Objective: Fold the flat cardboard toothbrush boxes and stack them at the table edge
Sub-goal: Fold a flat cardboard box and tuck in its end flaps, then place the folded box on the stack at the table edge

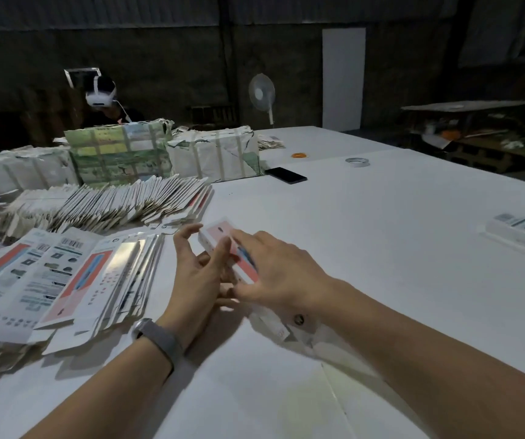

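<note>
A: Where's the box [227, 248] being worked on?

B: Between the two hands, lifted slightly off the white table [365, 236]. The right hand [273, 274] lies over its top with fingers curled round the pink panel, that grip pinching it along the edge. The left hand [197, 264] sits just beside it, fingers half spread and curved toward the box's near side; I judge its grip is touching more than clamping, steadying the box while the other squeezes it into shape.

A: Why hold it like that?

B: Probably to push the flattened sleeve open into a tube. One hand presses from above, the other braces against it. The far end of the box pokes out beyond the fingertips; the near end is hidden under the right palm.

A: And the supply?

B: Left of the grip, fanned flat blanks [64, 274] lie within easy reach. Beyond those, a long row of upright folded pieces [112, 204] leans together. Farther still, wrapped bundles [213, 153].

A: The room?

B: Dim, warehouse-like. Past the hands lie a dark phone [286, 175] and a tape roll [357, 161]; a standing fan [261, 95] and another person wearing a headset [101, 95] are at the back.
</note>
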The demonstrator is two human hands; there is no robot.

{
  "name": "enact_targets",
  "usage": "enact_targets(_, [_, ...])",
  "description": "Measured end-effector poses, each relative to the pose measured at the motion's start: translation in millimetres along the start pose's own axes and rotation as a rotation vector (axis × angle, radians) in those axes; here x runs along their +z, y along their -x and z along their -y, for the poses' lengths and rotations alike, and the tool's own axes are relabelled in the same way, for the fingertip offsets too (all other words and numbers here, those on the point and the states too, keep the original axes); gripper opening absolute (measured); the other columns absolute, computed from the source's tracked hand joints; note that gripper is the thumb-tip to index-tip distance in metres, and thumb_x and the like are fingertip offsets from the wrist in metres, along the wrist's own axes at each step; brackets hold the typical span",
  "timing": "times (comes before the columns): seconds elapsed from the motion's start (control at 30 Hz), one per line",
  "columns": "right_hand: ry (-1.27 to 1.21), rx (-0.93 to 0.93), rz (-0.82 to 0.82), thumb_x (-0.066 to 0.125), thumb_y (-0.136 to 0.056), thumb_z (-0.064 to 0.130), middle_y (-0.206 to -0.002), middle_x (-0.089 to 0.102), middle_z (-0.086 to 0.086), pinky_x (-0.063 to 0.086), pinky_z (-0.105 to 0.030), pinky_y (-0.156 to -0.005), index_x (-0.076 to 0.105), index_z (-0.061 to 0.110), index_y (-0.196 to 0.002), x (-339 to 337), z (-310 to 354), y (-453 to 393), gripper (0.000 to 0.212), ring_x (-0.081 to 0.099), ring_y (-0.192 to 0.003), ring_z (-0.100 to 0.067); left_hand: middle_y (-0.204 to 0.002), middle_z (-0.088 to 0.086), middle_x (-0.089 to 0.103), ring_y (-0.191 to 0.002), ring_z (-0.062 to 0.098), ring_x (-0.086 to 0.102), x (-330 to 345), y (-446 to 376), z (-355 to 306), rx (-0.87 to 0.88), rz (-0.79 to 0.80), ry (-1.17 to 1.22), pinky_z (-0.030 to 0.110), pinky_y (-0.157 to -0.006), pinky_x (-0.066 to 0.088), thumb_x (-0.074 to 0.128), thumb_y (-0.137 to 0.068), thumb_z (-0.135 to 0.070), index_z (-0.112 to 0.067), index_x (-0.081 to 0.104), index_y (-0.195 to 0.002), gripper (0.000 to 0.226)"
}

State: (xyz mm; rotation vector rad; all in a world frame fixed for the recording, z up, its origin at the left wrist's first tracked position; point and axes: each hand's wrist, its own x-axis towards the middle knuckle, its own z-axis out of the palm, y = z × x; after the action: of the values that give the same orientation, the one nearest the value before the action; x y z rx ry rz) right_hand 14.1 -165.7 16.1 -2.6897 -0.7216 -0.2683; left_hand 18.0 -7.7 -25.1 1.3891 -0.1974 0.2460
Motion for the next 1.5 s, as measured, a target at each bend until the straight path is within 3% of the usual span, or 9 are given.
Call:
enact_targets(0.1, [0.065,0.096,0.091,0.062,-0.087,0.045,-0.121,0.049,0.0,0.048,-0.04,-0.084,0.025,0.032,-0.151,-24.6,-14.1,9.3,0.075,0.053,-0.104,-0.023,-0.085,0.003,0.073,-0.057,0.036,0.071,-1.9,-3.3,2.5,-0.008,-0.035,-0.018,0.034,-0.044,0.052,0.068,-0.075,-0.071,-0.061,0.043,-0.109,0.043])
enact_targets(0.33, [0.25,0.436,0.151,0.058,-0.087,0.041,-0.103,0.044,0.003,0.042,-0.035,-0.075,0.047,0.025,-0.11,-80.1,-126.3,88.6,0.029,0.048,-0.097,-0.024,-0.091,0.009,0.074,-0.056,0.042,0.067,-10.1,-11.5,14.2,-0.058,-0.045,-0.064,0.035,-0.046,0.043,0.058,-0.088,-0.068,-0.066,0.042,-0.116,0.032])
enact_targets(0.47, [0.454,0.669,0.111,0.056,-0.089,0.04,-0.127,0.045,-0.002,0.046,-0.036,-0.082,0.054,0.023,-0.126,-115.2,-207.4,136.0,0.041,0.045,-0.111,-0.024,-0.089,0.011,0.074,-0.052,0.039,0.065,-10.0,-14.2,16.2,-0.083,-0.018,-0.079,0.036,-0.046,0.042,0.063,-0.071,-0.076,-0.064,0.043,-0.118,0.052])
enact_targets(0.67, [0.804,0.843,-0.047,0.051,-0.088,0.042,-0.126,0.05,-0.001,0.038,-0.041,-0.092,0.051,0.027,-0.129,-137.1,-280.7,177.3,0.043,0.042,-0.116,-0.026,-0.079,0.006,0.073,-0.038,0.025,0.057,-5.3,-17.6,18.0,-0.1,-0.045,-0.102,0.036,-0.05,0.042,0.05,-0.103,-0.046,-0.06,0.049,-0.117,0.02])
enact_targets(0.9, [0.6,0.675,-0.168,0.05,-0.093,0.039,-0.128,0.051,0.002,0.037,-0.039,-0.096,0.053,0.028,-0.128,-112.3,-258.2,135.6,0.037,0.041,-0.119,-0.023,-0.073,-0.003,0.069,-0.039,0.017,0.056,6.6,-4.4,1.6,-0.129,0.005,-0.155,0.027,-0.051,0.039,0.048,-0.107,-0.032,-0.046,0.06,-0.104,0.019])
enact_targets(1.2, [-0.075,0.262,-0.158,0.055,-0.091,0.039,-0.104,0.053,0.014,0.039,-0.032,-0.082,0.059,0.03,-0.119,-35.8,-88.5,29.3,0.029,0.046,-0.103,-0.011,-0.076,0.007,0.066,-0.045,0.026,0.057,15.6,6.3,-6.5,-0.054,0.016,-0.299,0.024,-0.04,0.034,0.055,-0.098,-0.006,-0.04,0.066,-0.092,0.036])
enact_targets(1.3, [-0.233,0.171,-0.179,0.058,-0.09,0.034,-0.102,0.058,0.011,0.045,-0.033,-0.086,0.063,0.027,-0.115,-13.3,-41.5,-2.5,0.027,0.053,-0.099,-0.013,-0.071,-0.003,0.067,-0.053,0.016,0.063,14.6,8.9,-7.2,0.098,-0.019,-0.567,0.033,-0.047,0.05,0.056,-0.097,-0.006,-0.042,0.062,-0.092,0.036])
enact_targets(1.4, [-0.335,0.146,-0.236,0.059,-0.091,0.027,-0.098,0.063,0.009,0.048,-0.034,-0.088,0.066,0.024,-0.111,13.0,-20.5,-15.3,0.022,0.057,-0.096,-0.014,-0.064,-0.01,0.06,-0.063,0.012,0.059,6.5,11.7,-8.9,0.298,-0.042,-0.978,0.033,-0.057,0.046,0.059,-0.092,-0.014,-0.034,0.061,-0.1,0.021])
enact_targets(1.5, [-0.271,0.076,-0.264,0.056,-0.09,0.026,-0.093,0.063,0.013,0.048,-0.035,-0.089,0.068,0.025,-0.105,35.0,-21.4,-12.0,0.019,0.055,-0.094,-0.012,-0.096,-0.012,0.063,-0.096,0.018,0.057,-6.0,6.3,-17.7,0.364,-0.014,-1.359,0.034,-0.068,0.041,0.056,-0.09,-0.023,-0.03,0.06,-0.114,0.025])
